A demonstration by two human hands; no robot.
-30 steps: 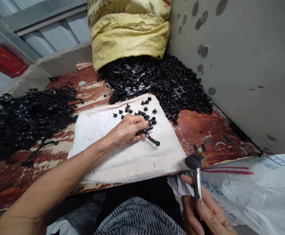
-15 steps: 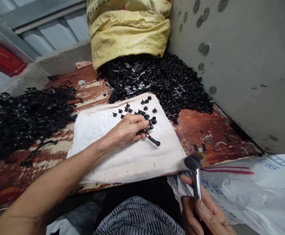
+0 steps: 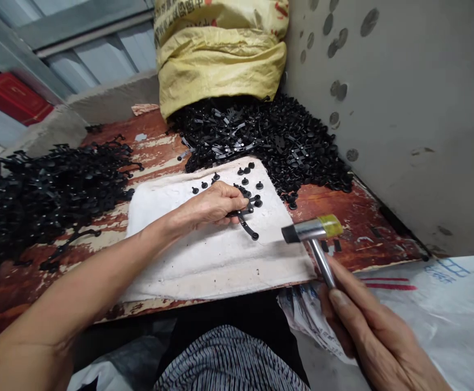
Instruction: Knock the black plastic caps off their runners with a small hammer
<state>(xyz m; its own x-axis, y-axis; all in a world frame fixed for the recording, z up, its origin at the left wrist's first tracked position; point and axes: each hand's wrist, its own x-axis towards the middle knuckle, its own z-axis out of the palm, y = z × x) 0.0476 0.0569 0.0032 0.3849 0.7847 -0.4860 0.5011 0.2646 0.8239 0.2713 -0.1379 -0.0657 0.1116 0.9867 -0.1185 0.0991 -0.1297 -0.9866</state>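
My left hand (image 3: 217, 205) is closed on a black curved-arm bracket (image 3: 248, 227) over a folded white cloth (image 3: 171, 255). One arm of the bracket reaches toward me, ending in a round hole; the part under my fingers is hidden. Around my fingertips, several small black round-headed pegs (image 3: 245, 181) stand on the cloth. My right hand (image 3: 362, 320) grips a mallet (image 3: 308, 231) by its metal handle. Its head has one black face and one yellow face, and is raised near the cloth's right edge, apart from the bracket.
A yellow woven sack (image 3: 222, 68) spills a heap of black parts (image 3: 302, 146) behind the cloth. Another pile of black brackets (image 3: 53, 195) lies at left on the worn red-brown board (image 3: 314, 206). A grey wall (image 3: 416, 136) bounds the right side; a white sack (image 3: 456, 304) lies below.
My right hand has lifted the mallet up and turned its head sideways, toward the cloth. The bracket in my left hand has shifted slightly, its free arm now further left.
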